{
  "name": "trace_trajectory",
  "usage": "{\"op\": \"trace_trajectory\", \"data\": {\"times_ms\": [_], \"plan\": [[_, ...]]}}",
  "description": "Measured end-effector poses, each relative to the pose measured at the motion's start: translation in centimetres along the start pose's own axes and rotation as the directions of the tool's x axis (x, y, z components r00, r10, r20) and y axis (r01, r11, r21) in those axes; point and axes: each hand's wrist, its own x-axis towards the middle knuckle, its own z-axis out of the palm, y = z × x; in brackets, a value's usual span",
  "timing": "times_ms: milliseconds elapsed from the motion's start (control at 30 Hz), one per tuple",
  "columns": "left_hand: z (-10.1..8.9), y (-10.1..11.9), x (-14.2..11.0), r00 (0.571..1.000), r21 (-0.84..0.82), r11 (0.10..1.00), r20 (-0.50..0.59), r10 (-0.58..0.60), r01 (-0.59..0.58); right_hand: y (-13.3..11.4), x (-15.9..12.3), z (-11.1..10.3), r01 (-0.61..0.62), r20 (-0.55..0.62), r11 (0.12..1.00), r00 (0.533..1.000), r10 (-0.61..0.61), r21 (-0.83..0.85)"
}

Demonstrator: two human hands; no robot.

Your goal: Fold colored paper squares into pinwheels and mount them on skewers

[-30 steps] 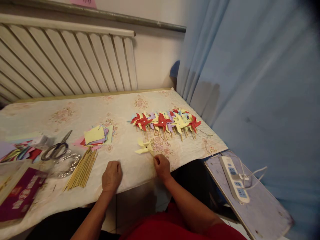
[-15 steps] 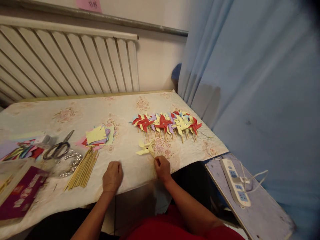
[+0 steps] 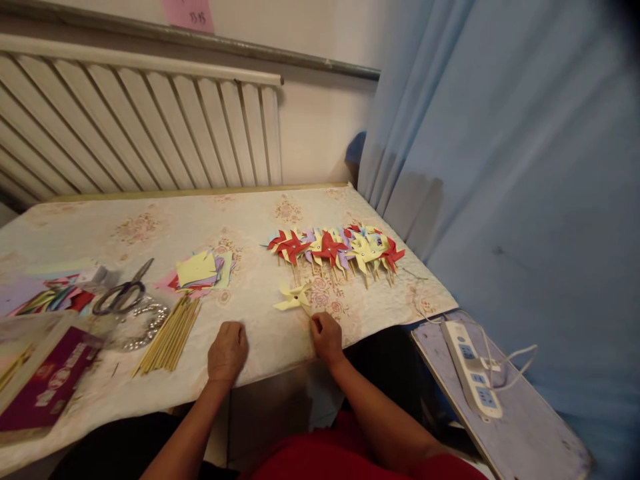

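A pale yellow paper pinwheel [image 3: 294, 297] lies low over the floral tablecloth [image 3: 250, 233]. My right hand [image 3: 327, 337] is closed on its stick, just below the vanes. To the left, my left hand [image 3: 228, 351] rests as a loose fist at the table's front edge; whether anything is inside its fingers is hidden. Beside that hand lies a bundle of thin wooden sticks [image 3: 169, 337]. Behind the sticks is a stack of coloured paper squares [image 3: 197, 270], yellow on top. Beyond my right hand, several finished pinwheels [image 3: 330, 248] in red, yellow and purple lie in a row.
Scissors [image 3: 123, 293], a coil of silvery beads [image 3: 153, 323], coloured paper strips [image 3: 55, 300] and a purple box [image 3: 50, 380] crowd the left side. A white power strip [image 3: 473, 370] with cables sits on a lower board at right. A blue curtain [image 3: 500, 200] hangs alongside.
The view has shifted slightly, so everything sits a little differently in the picture. Both hands and the held pinwheel keep nearly the same places on the table.
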Motion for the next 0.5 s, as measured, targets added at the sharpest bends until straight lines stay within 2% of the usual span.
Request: {"op": "trace_trajectory", "data": {"times_ms": [500], "plan": [[-0.02,0.0,-0.23,0.999,-0.023,0.999,0.029,-0.022,0.023,0.26,-0.17,0.25,0.009,-0.006,1.0,1.0,-0.01,-0.022]]}}
